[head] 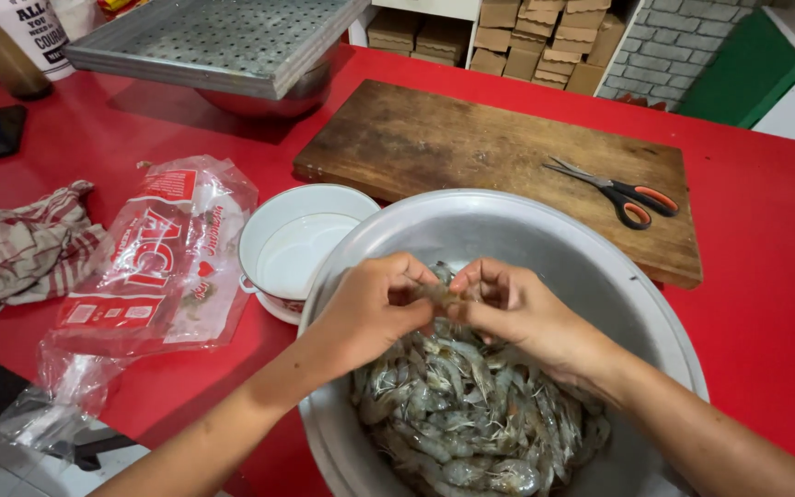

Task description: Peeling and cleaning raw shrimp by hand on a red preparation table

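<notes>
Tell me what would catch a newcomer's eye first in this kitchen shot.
First, the big metal basin at the bottom centre, heaped with raw grey shrimp, on a bright red table. Above the heap, the left hand and right hand pinch a single shrimp between them. Behind lie a wooden cutting board with orange-handled scissors, and left of the basin a white bowl and a crumpled plastic bag.

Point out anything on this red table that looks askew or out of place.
The empty plastic bag lies crumpled with its lower end hanging past the table edge. The striped cloth is bunched up. Otherwise nothing stands out.
</notes>
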